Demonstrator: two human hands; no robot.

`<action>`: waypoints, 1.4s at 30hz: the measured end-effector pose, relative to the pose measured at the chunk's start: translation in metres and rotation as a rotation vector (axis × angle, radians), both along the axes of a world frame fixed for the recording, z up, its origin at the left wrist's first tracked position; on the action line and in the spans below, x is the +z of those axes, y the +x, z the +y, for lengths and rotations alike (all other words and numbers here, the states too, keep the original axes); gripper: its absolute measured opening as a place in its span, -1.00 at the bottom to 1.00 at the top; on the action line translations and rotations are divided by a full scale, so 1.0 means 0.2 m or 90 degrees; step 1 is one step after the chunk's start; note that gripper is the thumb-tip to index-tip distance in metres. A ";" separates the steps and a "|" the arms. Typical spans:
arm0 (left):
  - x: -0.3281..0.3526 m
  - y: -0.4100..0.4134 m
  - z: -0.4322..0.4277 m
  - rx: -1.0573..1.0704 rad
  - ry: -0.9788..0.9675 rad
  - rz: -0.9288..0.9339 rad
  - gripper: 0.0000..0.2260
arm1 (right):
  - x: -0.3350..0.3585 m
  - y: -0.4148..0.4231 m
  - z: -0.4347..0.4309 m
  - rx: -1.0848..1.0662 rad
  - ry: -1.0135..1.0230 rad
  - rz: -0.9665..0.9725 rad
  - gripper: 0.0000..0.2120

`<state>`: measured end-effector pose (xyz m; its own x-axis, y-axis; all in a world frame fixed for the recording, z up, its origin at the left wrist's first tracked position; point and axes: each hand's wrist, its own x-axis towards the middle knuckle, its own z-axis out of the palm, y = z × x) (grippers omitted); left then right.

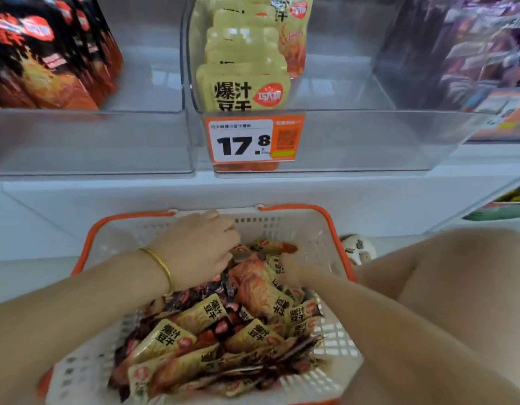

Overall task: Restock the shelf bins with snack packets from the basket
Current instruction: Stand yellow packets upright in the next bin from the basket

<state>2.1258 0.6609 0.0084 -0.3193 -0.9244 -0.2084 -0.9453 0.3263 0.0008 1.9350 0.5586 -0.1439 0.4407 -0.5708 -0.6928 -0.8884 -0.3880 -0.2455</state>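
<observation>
A white basket (285, 226) with orange handles sits low in front of me, full of several yellow and black snack packets (212, 337). My left hand (194, 249), with a gold bangle on the wrist, reaches into the basket's far end with fingers curled down onto a packet (270, 247). My right hand (293, 268) is also among the packets there, fingers bent on a yellow packet; its grip is partly hidden. Above, a clear shelf bin (355, 141) holds a row of upright yellow packets (244, 92).
A clear bin (92, 141) at upper left holds black-and-orange packets (48, 62). A third bin (463, 48) at upper right holds purple packets. An orange price tag (254, 140) reading 17.8 hangs on the middle bin. My knee (457, 273) is beside the basket on the right.
</observation>
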 end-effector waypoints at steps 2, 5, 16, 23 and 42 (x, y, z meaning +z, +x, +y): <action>-0.02 0.00 0.00 -0.001 0.013 -0.003 -0.60 | -0.13 0.02 0.07 -0.023 -0.015 -0.015 -0.85; -0.03 0.00 -0.01 0.011 0.043 0.001 -0.72 | -0.20 0.02 0.11 -0.099 -0.007 -0.035 -0.80; 0.01 -0.01 -0.03 0.038 0.048 0.000 -0.70 | 0.00 0.08 -0.01 0.013 -0.133 -0.067 -0.64; 0.08 -0.05 -0.07 0.058 0.011 0.063 -0.62 | 0.71 0.12 -0.10 0.273 -0.145 -0.198 -0.90; 0.77 -0.06 -0.23 0.189 -0.404 0.450 -0.57 | 1.58 -0.07 -0.13 -0.471 -0.109 -0.928 -0.93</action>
<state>2.1143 0.6157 0.1626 0.0836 -0.8613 0.5011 -0.8383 0.2111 0.5026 1.9209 0.5327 0.1714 0.2389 -0.9628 0.1265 0.0463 -0.1188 -0.9918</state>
